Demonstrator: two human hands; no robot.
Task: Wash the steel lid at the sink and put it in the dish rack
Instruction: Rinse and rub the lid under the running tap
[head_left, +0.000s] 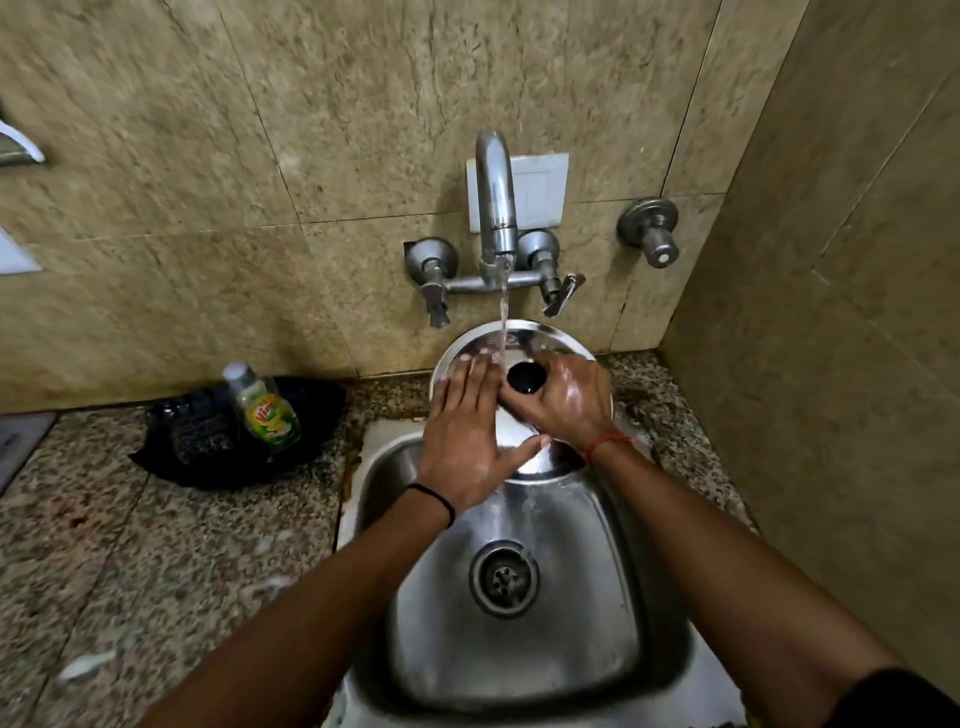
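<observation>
Steel lid under running water at the centre of the frame
Right hand curls around its black knob, left hand lies flat on its surface with fingers straight, above the sink; tap streams onto it, soap bottle stands at left

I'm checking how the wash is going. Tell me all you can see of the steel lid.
The lid is round, shiny steel with a black knob at its centre. It is held tilted over the sink under the tap's stream. The right hand grips it by the knob; the left hand lies flat on its face, fingers straight.
</observation>
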